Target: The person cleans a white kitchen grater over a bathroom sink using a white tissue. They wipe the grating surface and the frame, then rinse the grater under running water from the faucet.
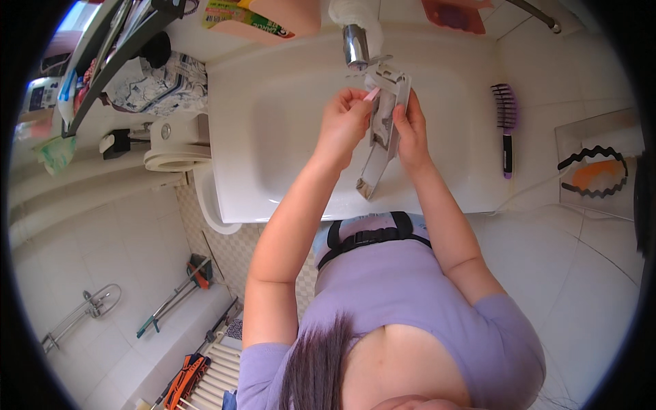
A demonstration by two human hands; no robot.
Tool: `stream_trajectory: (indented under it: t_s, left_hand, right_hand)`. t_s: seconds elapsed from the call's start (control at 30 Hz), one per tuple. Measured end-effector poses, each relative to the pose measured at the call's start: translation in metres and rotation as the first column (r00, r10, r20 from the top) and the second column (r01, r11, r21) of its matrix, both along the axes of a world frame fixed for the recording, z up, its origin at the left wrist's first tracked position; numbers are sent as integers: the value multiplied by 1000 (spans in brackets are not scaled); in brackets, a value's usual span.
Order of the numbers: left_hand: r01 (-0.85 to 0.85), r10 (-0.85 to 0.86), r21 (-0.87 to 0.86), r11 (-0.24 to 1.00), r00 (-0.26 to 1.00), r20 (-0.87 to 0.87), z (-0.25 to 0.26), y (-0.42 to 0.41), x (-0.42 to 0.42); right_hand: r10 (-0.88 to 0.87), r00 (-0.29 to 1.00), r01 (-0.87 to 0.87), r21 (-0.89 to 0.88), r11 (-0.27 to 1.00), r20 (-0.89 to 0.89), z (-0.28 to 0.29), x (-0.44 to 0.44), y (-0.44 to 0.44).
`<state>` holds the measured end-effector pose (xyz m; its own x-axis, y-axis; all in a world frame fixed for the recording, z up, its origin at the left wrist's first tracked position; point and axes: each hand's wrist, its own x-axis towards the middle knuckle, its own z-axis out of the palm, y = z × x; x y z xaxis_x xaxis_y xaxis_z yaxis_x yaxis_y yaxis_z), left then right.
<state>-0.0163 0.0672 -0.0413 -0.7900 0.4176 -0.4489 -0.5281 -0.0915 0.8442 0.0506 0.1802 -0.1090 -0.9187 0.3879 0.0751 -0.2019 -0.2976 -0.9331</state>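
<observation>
My left hand (pixel 344 125) pinches a small pink object (pixel 372 94), whose kind I cannot tell, at the left edge of a long, narrow white plastic housing (pixel 392 120). On the housing's right side, my right hand (pixel 411 128) grips it, thumb in front and fingers partly hidden behind. The housing is tilted over a wide white washbasin (pixel 302 177); a whitish strip and brownish, dirty-looking patches show along it. Its lower part, a narrow trough, reaches towards the basin's near edge. Just above its upper end is a chrome faucet (pixel 355 47).
A purple-and-black hairbrush (pixel 506 128) lies right of the basin, near a wavy black headband (pixel 594 154) on a clear tray. Pink containers (pixel 287 20) stand behind the basin. At left are a toilet (pixel 177 158) and a dark shelf (pixel 120 64) with assorted items.
</observation>
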Motion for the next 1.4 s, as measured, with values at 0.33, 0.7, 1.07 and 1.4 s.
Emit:
stream_trajectory:
  t_s: [0.33,0.7,1.07,1.4]
  left_hand:
    - [35,-56,88,995,968,246,-18,-4,-4]
    - [131,-167,202,971,970,176,-9,7,11]
    - [-127,12,301,945,934,357,-10,25,1]
    - [-6,11,-39,999,992,126,-17,36,1]
  right_hand:
    - [58,998,-59,120,991,7,-9,1,7]
    - [137,987,-138,-1,991,79,-5,6,24]
    - [135,991,-129,-297,946,-1,8,-2,28]
    - [178,983,-182,-318,931,-41,-15,-2,36]
